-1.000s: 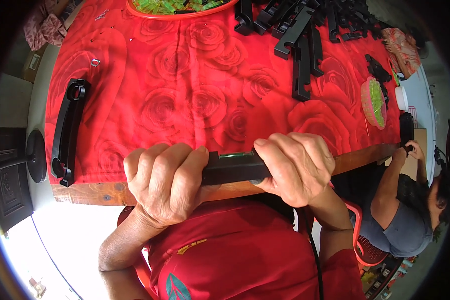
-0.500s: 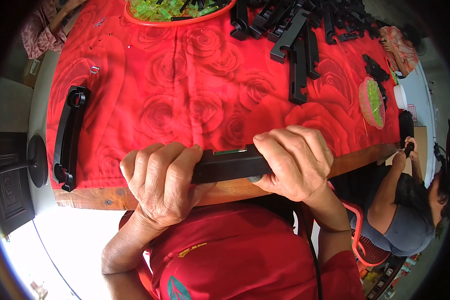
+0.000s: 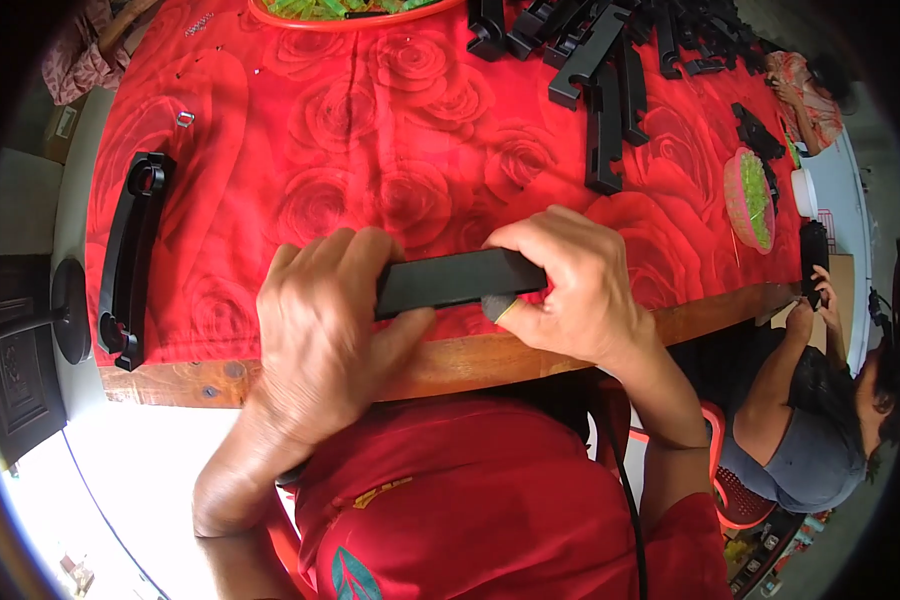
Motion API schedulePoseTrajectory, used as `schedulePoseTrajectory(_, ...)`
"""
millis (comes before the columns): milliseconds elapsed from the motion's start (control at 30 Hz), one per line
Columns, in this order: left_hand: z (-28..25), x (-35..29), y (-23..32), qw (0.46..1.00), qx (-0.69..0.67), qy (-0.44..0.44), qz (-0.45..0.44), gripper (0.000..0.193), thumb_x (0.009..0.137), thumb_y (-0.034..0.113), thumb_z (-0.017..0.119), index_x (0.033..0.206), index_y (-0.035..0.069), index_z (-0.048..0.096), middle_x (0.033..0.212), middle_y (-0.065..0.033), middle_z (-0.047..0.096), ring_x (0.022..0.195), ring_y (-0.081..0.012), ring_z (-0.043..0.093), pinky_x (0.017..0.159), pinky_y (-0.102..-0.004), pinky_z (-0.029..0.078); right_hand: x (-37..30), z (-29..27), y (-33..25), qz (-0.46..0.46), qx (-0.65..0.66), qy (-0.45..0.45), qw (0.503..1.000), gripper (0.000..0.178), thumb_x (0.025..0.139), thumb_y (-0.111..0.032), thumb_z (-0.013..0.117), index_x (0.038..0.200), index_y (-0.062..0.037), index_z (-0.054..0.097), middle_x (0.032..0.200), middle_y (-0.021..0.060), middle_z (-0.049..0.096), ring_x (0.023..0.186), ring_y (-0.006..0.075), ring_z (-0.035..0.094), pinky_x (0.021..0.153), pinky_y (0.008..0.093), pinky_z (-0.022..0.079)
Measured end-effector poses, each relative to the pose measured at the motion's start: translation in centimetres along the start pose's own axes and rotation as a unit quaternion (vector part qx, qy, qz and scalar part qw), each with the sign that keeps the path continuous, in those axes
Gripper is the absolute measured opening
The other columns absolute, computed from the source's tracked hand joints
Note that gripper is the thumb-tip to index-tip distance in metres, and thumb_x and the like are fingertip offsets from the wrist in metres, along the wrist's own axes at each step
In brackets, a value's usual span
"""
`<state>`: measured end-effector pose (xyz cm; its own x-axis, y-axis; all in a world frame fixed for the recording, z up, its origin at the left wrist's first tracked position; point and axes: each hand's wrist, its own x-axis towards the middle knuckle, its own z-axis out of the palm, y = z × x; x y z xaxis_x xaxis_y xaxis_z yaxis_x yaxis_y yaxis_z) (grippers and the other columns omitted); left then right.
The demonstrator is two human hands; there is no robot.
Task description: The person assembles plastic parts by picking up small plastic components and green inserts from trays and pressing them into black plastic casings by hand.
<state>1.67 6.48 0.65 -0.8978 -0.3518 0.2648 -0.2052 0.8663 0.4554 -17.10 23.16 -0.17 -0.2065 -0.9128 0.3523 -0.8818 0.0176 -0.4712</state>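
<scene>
A long black plastic housing (image 3: 448, 282) is held level between my two hands, just over the table's near edge. Its smooth broad face shows; its far side is turned from view. My left hand (image 3: 318, 315) is closed around the left end, thumb along the near edge. At the other end my right hand (image 3: 580, 285) grips with fingers over the top and the thumb below. A dark cover sits on my right thumb. To the left lies another black plastic housing (image 3: 135, 262), lengthwise on the red cloth, with round openings near its ends.
A red rose-patterned cloth (image 3: 410, 130) covers the wooden table (image 3: 220, 383). At the far side is a red-rimmed basin (image 3: 360, 18) of yellow-green pieces. Several black housings (image 3: 603, 130) are piled at the far right. A pink basket (image 3: 748, 200) stands right, near a co-worker (image 3: 810, 420).
Both hands have lifted the housing slightly away from me and turned it. Its broad face now shows, and the small green strip on its far edge is out of sight.
</scene>
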Motion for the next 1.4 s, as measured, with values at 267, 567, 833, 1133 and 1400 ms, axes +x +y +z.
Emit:
schedulePoseTrajectory(267,-2.1,1.5,-0.3,0.937,-0.235,-0.191,-0.171,0.018,0.088,0.015,0.076,0.090,-0.002,0.069,0.063,-0.0082,0.059,0.058,-0.0122,0.058,0.054,-0.0338,0.043,1.9,-3.1,-0.5,0.223,0.201,-0.237,0.924,0.039,0.070,-0.006,0.067,0.107,0.0031,0.074,0.086,0.0123,0.074,0.077,0.0149,0.071,0.072,0.0289,0.055)
schedulePoseTrajectory(567,-1.1,1.1,-0.5,0.950,-0.185,-0.193,-0.163,0.021,0.081,0.017,0.077,0.088,0.000,0.068,0.061,-0.0105,0.057,0.055,-0.0178,0.060,0.054,-0.0358,0.044,2.4,-2.0,-0.4,0.236,0.167,-0.264,0.920,0.029,0.067,-0.008,0.069,0.093,0.0028,0.074,0.072,0.0095,0.068,0.067,0.0120,0.065,0.061,0.0302,0.050)
schedulePoseTrajectory(833,-0.3,0.8,-0.1,0.970,-0.137,-0.137,-0.147,0.022,0.076,0.018,0.075,0.086,0.001,0.066,0.063,-0.0160,0.061,0.060,-0.0312,0.068,0.060,-0.0421,0.052,1.3,-0.4,-0.2,0.157,0.068,-0.193,0.966,0.023,0.066,-0.011,0.074,0.087,-0.0013,0.070,0.066,0.0110,0.064,0.057,0.0199,0.063,0.055,0.0342,0.048)
schedulePoseTrajectory(1133,-0.1,0.7,0.1,0.992,-0.077,-0.093,-0.035,0.028,0.079,0.019,0.077,0.101,0.004,0.068,0.086,-0.0161,0.069,0.083,-0.0388,0.070,0.070,-0.0483,0.055,0.9,-0.2,-0.1,0.110,0.044,-0.167,0.979,0.026,0.065,-0.013,0.078,0.088,-0.0027,0.071,0.069,0.0137,0.066,0.058,0.0290,0.066,0.054,0.0394,0.049)
schedulePoseTrajectory(1400,1.5,0.6,0.0,0.990,-0.088,-0.111,-0.021,0.027,0.082,0.018,0.077,0.102,0.004,0.065,0.091,-0.0161,0.066,0.086,-0.0388,0.068,0.073,-0.0503,0.056,0.9,0.7,-0.4,0.064,-0.007,-0.083,0.994,0.024,0.065,-0.018,0.079,0.080,-0.0036,0.067,0.065,0.0156,0.065,0.060,0.0353,0.068,0.055,0.0472,0.052)
